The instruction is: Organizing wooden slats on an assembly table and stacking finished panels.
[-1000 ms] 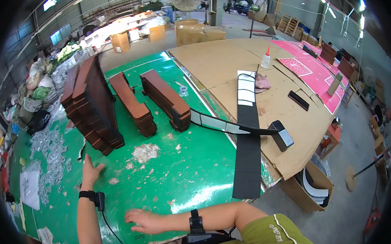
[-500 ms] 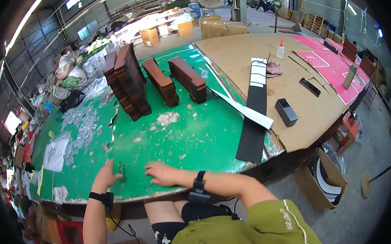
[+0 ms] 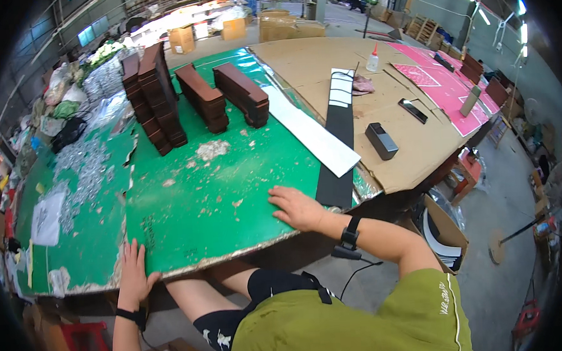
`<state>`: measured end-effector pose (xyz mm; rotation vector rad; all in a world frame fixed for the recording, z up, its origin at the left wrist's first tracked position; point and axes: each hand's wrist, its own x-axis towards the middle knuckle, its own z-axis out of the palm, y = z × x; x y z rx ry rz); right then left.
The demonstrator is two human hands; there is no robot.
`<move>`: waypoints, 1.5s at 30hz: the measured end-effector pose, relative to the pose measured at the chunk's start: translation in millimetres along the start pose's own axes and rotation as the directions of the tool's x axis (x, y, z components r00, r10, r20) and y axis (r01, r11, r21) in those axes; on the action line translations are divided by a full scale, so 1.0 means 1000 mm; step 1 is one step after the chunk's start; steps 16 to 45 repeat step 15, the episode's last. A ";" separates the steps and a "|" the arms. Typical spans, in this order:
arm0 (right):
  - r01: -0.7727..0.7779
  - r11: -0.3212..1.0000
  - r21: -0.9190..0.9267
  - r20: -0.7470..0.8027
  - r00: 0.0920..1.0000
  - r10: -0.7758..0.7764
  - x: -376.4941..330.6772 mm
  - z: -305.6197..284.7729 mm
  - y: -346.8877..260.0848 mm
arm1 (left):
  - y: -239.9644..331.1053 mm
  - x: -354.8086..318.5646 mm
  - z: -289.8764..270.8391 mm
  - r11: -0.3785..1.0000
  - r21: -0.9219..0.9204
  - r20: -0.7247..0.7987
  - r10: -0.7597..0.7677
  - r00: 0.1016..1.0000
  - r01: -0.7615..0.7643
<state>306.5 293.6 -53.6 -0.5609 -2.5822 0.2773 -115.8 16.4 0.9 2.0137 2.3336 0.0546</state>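
My left hand [image 3: 133, 272] lies at the front edge of the worn green tabletop [image 3: 187, 212], its fingers stretched out and nothing in them. Farther right, my right hand [image 3: 298, 209] rests on the same surface with its fingers apart, also empty. Nearest to that hand are a white strip [image 3: 317, 133] and a long black strip [image 3: 337, 184], the white one lying across the black. Beyond them stand stacks of dark brown pieces: a tall double stack [image 3: 161, 96], a middle stack [image 3: 204, 98] and a right stack [image 3: 244, 95].
Brown cardboard [image 3: 294, 63] covers the right part, holding a dark grey box-shaped device [image 3: 381, 141], a phone [image 3: 412, 111] and a red-tipped bottle [image 3: 372, 59]. Clear small pieces [image 3: 81, 173] lie scattered at left. An open carton [image 3: 446, 230] stands on the floor at right.
My hands have moved apart: the right one slid rightward, the left one back to the table edge. The white strip appears turned flatter and wider, and the view has shifted.
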 end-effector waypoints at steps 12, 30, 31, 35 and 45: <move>-0.179 0.984 0.014 0.253 0.952 0.170 0.008 -0.022 -0.024 | -0.081 0.017 0.071 0.939 -0.132 0.411 0.343 0.845 -0.317; -0.247 0.966 0.081 0.318 0.924 0.210 0.007 -0.019 -0.019 | -0.058 0.034 0.000 0.829 -0.178 0.482 0.543 0.688 -0.530; -0.247 0.966 0.081 0.318 0.924 0.210 0.007 -0.019 -0.019 | -0.058 0.034 0.000 0.829 -0.178 0.482 0.543 0.688 -0.530; -0.247 0.966 0.081 0.318 0.924 0.210 0.007 -0.019 -0.019 | -0.058 0.034 0.000 0.829 -0.178 0.482 0.543 0.688 -0.530; -0.247 0.966 0.081 0.318 0.924 0.210 0.007 -0.019 -0.019 | -0.058 0.034 0.000 0.829 -0.178 0.482 0.543 0.688 -0.530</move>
